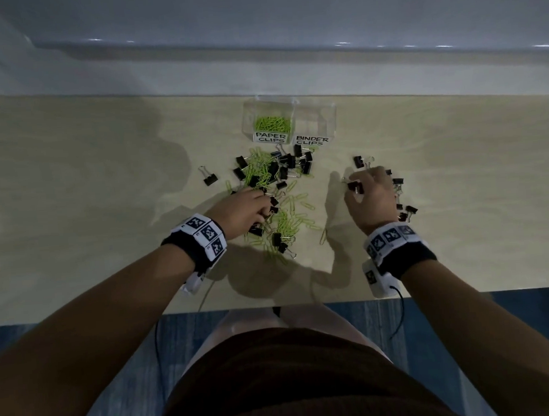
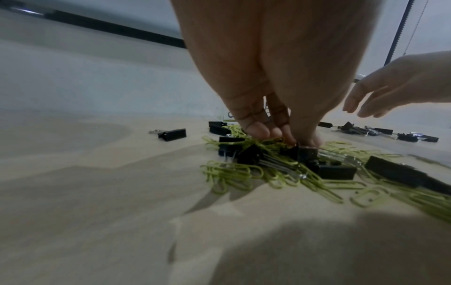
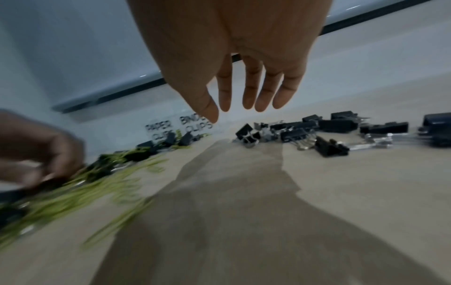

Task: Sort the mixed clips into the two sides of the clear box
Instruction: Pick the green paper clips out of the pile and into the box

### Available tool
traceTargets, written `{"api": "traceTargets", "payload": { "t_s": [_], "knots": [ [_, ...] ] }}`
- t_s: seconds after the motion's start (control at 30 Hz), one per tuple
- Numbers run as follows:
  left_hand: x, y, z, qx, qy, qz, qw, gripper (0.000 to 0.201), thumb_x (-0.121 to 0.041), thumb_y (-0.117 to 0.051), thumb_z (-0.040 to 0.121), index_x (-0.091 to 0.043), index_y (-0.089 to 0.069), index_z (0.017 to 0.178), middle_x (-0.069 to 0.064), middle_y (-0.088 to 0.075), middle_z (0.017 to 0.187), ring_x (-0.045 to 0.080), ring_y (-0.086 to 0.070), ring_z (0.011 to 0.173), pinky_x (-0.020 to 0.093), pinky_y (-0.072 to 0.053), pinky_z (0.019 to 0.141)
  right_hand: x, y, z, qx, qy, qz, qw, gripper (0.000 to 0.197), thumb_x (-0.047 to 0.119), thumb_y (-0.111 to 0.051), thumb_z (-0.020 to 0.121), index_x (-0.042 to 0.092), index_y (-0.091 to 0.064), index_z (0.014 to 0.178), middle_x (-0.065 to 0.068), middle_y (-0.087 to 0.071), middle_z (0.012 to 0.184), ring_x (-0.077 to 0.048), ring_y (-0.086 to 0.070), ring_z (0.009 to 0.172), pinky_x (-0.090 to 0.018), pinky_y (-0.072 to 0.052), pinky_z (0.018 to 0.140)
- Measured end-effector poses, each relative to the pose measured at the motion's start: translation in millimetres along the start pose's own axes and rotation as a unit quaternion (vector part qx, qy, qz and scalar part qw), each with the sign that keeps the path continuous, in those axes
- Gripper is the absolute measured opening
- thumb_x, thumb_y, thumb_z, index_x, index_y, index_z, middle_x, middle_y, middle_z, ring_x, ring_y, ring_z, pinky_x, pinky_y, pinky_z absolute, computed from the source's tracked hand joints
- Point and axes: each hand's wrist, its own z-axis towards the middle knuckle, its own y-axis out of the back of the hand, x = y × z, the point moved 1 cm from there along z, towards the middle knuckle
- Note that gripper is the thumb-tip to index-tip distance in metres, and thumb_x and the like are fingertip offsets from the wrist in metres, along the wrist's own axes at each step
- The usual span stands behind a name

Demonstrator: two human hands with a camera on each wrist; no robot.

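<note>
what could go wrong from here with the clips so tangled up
1. The left hand pinches at a binder clip lying among green paper clips; one may snag and ride along into the wrong side.
2. The binder side of the box looks empty, and its walls are clear, so a drop could miss.
3. Binder clips spread under the open right hand may scatter if brushed.

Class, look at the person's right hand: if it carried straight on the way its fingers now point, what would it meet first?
The right hand is open, fingers pointing forward and down. Going on, it would probably first meet the loose binder clips on the table; depth is unclear.
</note>
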Motion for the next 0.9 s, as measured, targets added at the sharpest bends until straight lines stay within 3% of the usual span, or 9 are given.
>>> {"api": "traceTargets", "payload": {
  "t_s": [0.13, 0.23, 0.33, 0.5, 0.63, 0.7, 0.8, 0.9],
  "knots": [
    [2, -8, -4, 0.029, -0.014, 0.006, 0.999, 0.036, -0.016, -0.056, 0.091, -0.017, -0.053, 0.127, 0.001, -0.048, 0.121, 0.019, -0.043, 0.109, 0.035, -0.041, 0.094, 37, -13, -41, 0.093, 0.149, 0.045, 0.983, 0.025, 0.032, -0.056, 0.08, 0.011, -0.065, 0.091, -0.007, -0.061, 0.096, -0.023, -0.055, 0.083, -0.038, -0.05, 0.075],
    [-2, -9, -6, 0.052, -0.001, 0.021, 0.998, 0.041, -0.013, -0.056, 0.091, -0.017, -0.05, 0.132, 0.001, -0.046, 0.121, 0.018, -0.042, 0.11, 0.033, -0.041, 0.094, 66, -33, -66, 0.169, 0.235, 0.007, 0.957, 0.031, 0.036, -0.054, 0.078, 0.013, -0.065, 0.096, -0.008, -0.06, 0.095, -0.027, -0.053, 0.08, -0.037, -0.045, 0.068],
    [-4, -8, -6, 0.027, 0.004, 0.014, 1.0, 0.035, -0.016, -0.06, 0.089, -0.013, -0.056, 0.123, 0.004, -0.048, 0.117, 0.021, -0.047, 0.107, 0.036, -0.044, 0.091, 81, -47, -69, 0.211, 0.208, -0.041, 0.954, 0.034, 0.032, -0.063, 0.077, 0.012, -0.062, 0.105, -0.01, -0.056, 0.101, -0.031, -0.052, 0.088, -0.041, -0.046, 0.071],
    [-6, -2, -7, -0.025, 0.003, -0.008, 1.0, 0.014, -0.011, -0.064, 0.084, -0.012, -0.056, 0.096, 0.003, -0.056, 0.1, 0.019, -0.053, 0.091, 0.034, -0.047, 0.079, 89, -52, -62, 0.218, 0.192, -0.047, 0.956, 0.03, 0.028, -0.064, 0.078, 0.011, -0.063, 0.102, -0.01, -0.057, 0.101, -0.032, -0.053, 0.091, -0.042, -0.048, 0.077],
    [-5, 4, -13, -0.103, 0.065, -0.125, 0.985, 0.012, -0.017, -0.066, 0.084, -0.019, -0.054, 0.088, -0.007, -0.059, 0.085, 0.011, -0.056, 0.077, 0.032, -0.052, 0.072, 86, -44, -56, 0.21, 0.155, 0.026, 0.965, 0.031, 0.037, -0.064, 0.078, 0.017, -0.062, 0.102, -0.003, -0.06, 0.097, -0.022, -0.055, 0.086, -0.037, -0.047, 0.078],
    [-2, 11, -17, -0.159, 0.101, -0.172, 0.967, 0.01, -0.019, -0.064, 0.086, -0.018, -0.057, 0.093, -0.008, -0.06, 0.09, 0.01, -0.057, 0.081, 0.025, -0.049, 0.075, 81, -35, -49, 0.173, 0.101, 0.11, 0.974, 0.028, 0.037, -0.062, 0.081, 0.016, -0.064, 0.1, 0.0, -0.06, 0.093, -0.016, -0.056, 0.081, -0.031, -0.048, 0.072],
    [15, 18, -24, -0.236, 0.144, -0.206, 0.939, 0.015, -0.016, -0.063, 0.086, -0.013, -0.058, 0.1, 0.0, -0.064, 0.1, 0.013, -0.059, 0.089, 0.025, -0.049, 0.08, 59, -17, -32, 0.082, 0.011, 0.16, 0.984, 0.021, 0.029, -0.064, 0.084, 0.014, -0.064, 0.099, 0.001, -0.062, 0.095, -0.008, -0.055, 0.08, -0.02, -0.047, 0.07],
    [31, 15, -32, -0.24, 0.162, -0.106, 0.951, 0.021, -0.015, -0.065, 0.085, -0.013, -0.06, 0.105, 0.005, -0.058, 0.111, 0.021, -0.051, 0.106, 0.03, -0.044, 0.09, 27, -3, -18, 0.034, -0.022, 0.115, 0.993, 0.027, 0.029, -0.065, 0.083, 0.012, -0.064, 0.104, -0.003, -0.061, 0.1, -0.016, -0.057, 0.087, -0.036, -0.053, 0.078]
  ]
}}
